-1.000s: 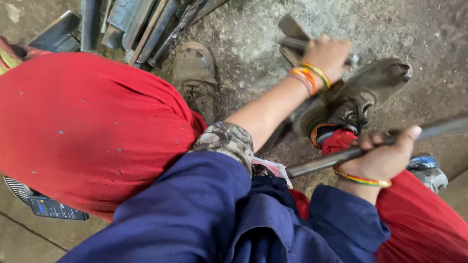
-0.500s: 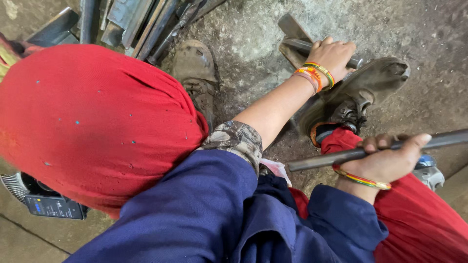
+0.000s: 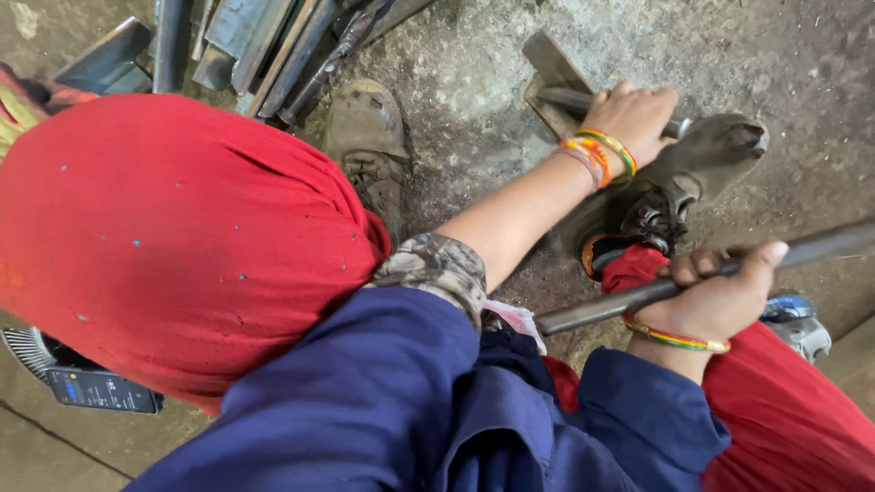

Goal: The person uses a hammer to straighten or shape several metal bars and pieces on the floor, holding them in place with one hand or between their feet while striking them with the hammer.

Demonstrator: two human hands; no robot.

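Red trousers (image 3: 182,237); navy sleeves (image 3: 365,401); camouflage cuff (image 3: 433,269).

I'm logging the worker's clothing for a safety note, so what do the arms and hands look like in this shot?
Both hands are bare, no gloves. The left hand has a stack of thread bands in orange, yellow and green at the wrist, and its dark blue sleeve is pushed up over a camouflage-patterned cuff. The right hand wears one thin striped band, with a dark blue sleeve reaching near the wrist.

Dark blue work jacket over both arms; left sleeve pushed up, showing a camouflage-patterned cuff beneath. Red trousers, flecked with small pale spots. Scuffed, dusty olive-brown boots (laces dark). Left hand (image 3: 633,114) wrist carries orange, yellow and green bangles; right hand (image 3: 715,296) wrist carries one striped multicoloured bangle.
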